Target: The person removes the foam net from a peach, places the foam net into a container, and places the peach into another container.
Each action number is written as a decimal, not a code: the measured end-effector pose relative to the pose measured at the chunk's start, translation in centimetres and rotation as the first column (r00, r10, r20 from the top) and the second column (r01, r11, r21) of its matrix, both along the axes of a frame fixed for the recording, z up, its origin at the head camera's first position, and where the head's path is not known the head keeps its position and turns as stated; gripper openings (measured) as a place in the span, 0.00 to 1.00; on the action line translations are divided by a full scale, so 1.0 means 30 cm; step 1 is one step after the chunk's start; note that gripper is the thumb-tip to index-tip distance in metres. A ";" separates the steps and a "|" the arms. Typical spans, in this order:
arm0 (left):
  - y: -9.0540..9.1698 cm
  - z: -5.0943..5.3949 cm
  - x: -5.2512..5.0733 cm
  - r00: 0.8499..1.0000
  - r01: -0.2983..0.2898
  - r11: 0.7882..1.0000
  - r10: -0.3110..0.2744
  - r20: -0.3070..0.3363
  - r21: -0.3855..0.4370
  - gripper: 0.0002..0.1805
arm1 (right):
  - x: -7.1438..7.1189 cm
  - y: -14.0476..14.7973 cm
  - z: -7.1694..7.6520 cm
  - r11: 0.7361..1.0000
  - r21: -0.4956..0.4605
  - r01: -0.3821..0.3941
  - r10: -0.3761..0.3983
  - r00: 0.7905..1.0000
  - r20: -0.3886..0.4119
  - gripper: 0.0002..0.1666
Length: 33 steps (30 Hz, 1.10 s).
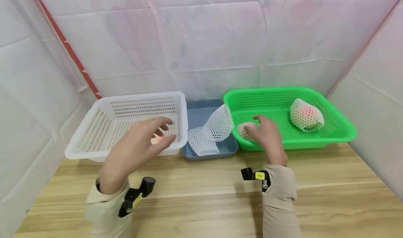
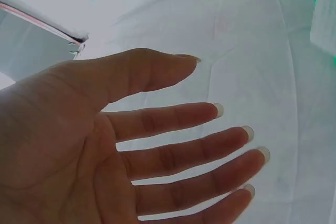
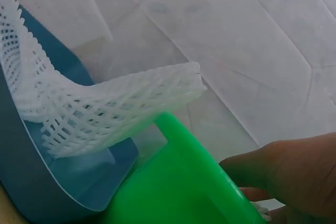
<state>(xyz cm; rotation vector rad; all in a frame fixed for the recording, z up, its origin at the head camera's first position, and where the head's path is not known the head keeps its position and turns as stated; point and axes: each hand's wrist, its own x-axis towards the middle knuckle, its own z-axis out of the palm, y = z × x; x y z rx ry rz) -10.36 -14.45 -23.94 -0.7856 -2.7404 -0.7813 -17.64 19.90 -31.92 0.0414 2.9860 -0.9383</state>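
Note:
My left hand (image 1: 135,147) is above the right part of the white basket (image 1: 77,149), fingers spread and slightly bent, holding nothing. Below its fingers a pinkish fruit (image 1: 158,139) shows partly in that basket. In the left wrist view the palm and fingers (image 2: 178,166) are bare. My right hand (image 1: 269,136) reaches into the left end of the green basket (image 1: 343,128), thumb and fingers apart at a netted fruit (image 1: 245,130); whether they touch it I cannot tell. In the right wrist view the basket wall hides most of the fingers of this hand (image 3: 294,177).
Between the baskets stands a blue-grey tray (image 1: 201,108) with empty white foam nets (image 1: 217,126), one leaning on the green basket's rim. Another netted fruit (image 1: 306,115) lies at the green basket's right. White sheeting (image 1: 204,38) hangs behind the wooden table (image 1: 195,196).

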 end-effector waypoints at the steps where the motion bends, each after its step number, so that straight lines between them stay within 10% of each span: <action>1: 0.014 -0.010 -0.002 1.000 0.008 1.000 -0.008 -0.002 0.013 0.16 | -0.003 -0.002 -0.002 1.000 0.004 -0.008 0.008 1.000 0.016 0.38; 8: 0.101 -0.029 -0.045 0.980 0.100 0.995 -0.100 0.174 0.008 0.22 | -0.019 0.005 0.007 0.995 0.043 -0.087 0.077 0.976 0.206 0.49; 15: 0.191 -0.079 -0.083 0.884 0.073 0.997 -0.059 0.464 -0.013 0.29 | -0.029 0.028 0.010 0.990 0.079 -0.120 0.095 0.958 0.269 0.51; 21: 0.224 -0.122 -0.091 0.829 -0.033 0.999 0.012 0.559 0.027 0.29 | -0.044 0.021 0.004 0.984 0.115 -0.138 0.103 0.958 0.267 0.51; 33: 0.206 -0.094 -0.087 0.839 -0.044 0.999 0.027 0.544 0.019 0.29 | -0.083 -0.001 -0.005 0.988 0.113 -0.101 0.072 0.968 0.240 0.50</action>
